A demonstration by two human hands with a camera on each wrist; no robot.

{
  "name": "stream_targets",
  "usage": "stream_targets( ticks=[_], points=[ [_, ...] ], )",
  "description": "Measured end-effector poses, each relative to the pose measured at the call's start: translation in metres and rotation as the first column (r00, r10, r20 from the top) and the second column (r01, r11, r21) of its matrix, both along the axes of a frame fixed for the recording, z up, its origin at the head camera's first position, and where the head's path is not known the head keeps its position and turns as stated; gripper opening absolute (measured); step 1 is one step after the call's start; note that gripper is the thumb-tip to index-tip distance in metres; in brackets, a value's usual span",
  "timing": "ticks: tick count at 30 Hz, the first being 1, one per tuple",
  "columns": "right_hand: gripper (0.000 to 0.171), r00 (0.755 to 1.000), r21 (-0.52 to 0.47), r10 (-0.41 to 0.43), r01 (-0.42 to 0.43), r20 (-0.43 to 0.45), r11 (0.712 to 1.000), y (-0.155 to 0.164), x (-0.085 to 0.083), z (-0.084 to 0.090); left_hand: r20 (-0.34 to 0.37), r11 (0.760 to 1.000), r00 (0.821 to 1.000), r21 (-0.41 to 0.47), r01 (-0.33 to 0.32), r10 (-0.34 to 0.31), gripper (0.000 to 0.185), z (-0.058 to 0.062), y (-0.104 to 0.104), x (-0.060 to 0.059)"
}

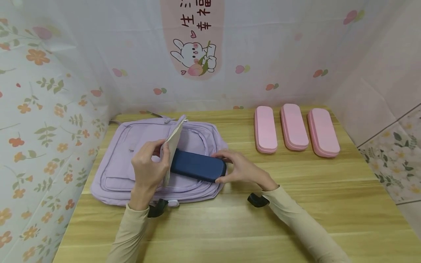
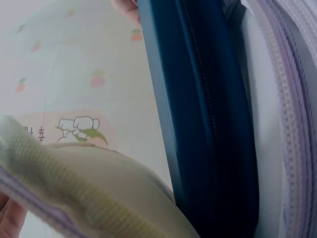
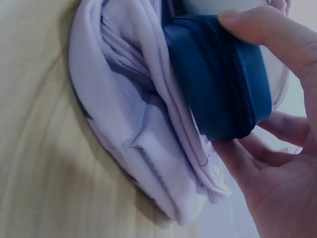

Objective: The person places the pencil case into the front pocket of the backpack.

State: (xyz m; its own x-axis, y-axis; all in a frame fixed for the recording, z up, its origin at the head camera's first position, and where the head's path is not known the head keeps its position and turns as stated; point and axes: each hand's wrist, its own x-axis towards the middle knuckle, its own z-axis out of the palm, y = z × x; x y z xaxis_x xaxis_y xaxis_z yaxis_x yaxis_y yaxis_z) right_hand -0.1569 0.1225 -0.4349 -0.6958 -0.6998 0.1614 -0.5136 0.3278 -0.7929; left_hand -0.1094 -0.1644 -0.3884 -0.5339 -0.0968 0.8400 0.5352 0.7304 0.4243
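Note:
A lilac backpack (image 1: 125, 168) lies flat on the wooden table (image 1: 230, 226). My left hand (image 1: 151, 164) grips the backpack's front flap (image 1: 173, 142) and holds it lifted. A dark blue zip case (image 1: 197, 166) lies half inside the opening. My right hand (image 1: 240, 168) holds its right end, thumb and fingers curled round it. The right wrist view shows the blue case (image 3: 218, 84) between my fingertips (image 3: 257, 25), against the lilac fabric (image 3: 133, 124). In the left wrist view the case (image 2: 203, 124) runs past the pale flap lining (image 2: 84, 188).
Three pink cases (image 1: 294, 127) lie side by side at the back right of the table. Patterned curtains (image 1: 49, 109) close in the left, back and right sides. Bare wood stretches along the front of the table.

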Motion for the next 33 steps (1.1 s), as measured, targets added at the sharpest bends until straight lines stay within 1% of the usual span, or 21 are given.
stream_targets(
  ticks=[4,8,12,17,21,24,28,33],
  points=[
    [0.073,0.995,0.053,0.014,-0.008,-0.102,0.999,-0.003,-0.005,0.004,-0.011,1.000,1.000,0.007,0.004,-0.004,0.012,0.001,-0.001,0.000],
    [0.072,0.988,0.085,0.050,-0.038,-0.144,0.996,-0.007,-0.008,0.006,-0.017,1.000,1.000,0.014,0.009,-0.009,0.012,0.002,-0.001,0.000],
    [0.071,0.986,0.095,0.090,-0.077,-0.137,0.993,-0.012,-0.009,0.008,-0.015,1.000,1.000,0.022,0.013,-0.012,0.011,0.001,-0.001,0.000],
    [0.070,0.986,0.116,0.100,-0.085,-0.134,0.990,-0.019,-0.011,0.008,-0.007,0.998,1.000,0.056,0.023,-0.023,0.010,0.000,-0.001,0.000],
    [0.071,0.986,0.124,0.087,-0.069,-0.145,0.990,-0.027,-0.012,0.008,-0.008,0.996,1.000,0.082,0.029,-0.028,0.010,-0.001,-0.002,0.001],
    [0.072,0.987,0.109,0.068,-0.052,-0.149,0.993,-0.035,-0.013,0.008,-0.011,0.995,1.000,0.096,0.026,-0.025,0.010,-0.002,-0.003,0.001],
    [0.072,0.987,0.070,0.052,-0.042,-0.151,0.997,-0.047,-0.014,0.003,-0.017,0.993,1.000,0.112,0.020,-0.019,0.009,-0.002,-0.004,0.001],
    [0.075,0.993,0.051,0.045,-0.039,-0.112,0.998,-0.058,-0.013,-0.001,-0.036,0.991,0.999,0.134,0.026,-0.022,0.009,-0.003,-0.004,0.001]
  ],
)
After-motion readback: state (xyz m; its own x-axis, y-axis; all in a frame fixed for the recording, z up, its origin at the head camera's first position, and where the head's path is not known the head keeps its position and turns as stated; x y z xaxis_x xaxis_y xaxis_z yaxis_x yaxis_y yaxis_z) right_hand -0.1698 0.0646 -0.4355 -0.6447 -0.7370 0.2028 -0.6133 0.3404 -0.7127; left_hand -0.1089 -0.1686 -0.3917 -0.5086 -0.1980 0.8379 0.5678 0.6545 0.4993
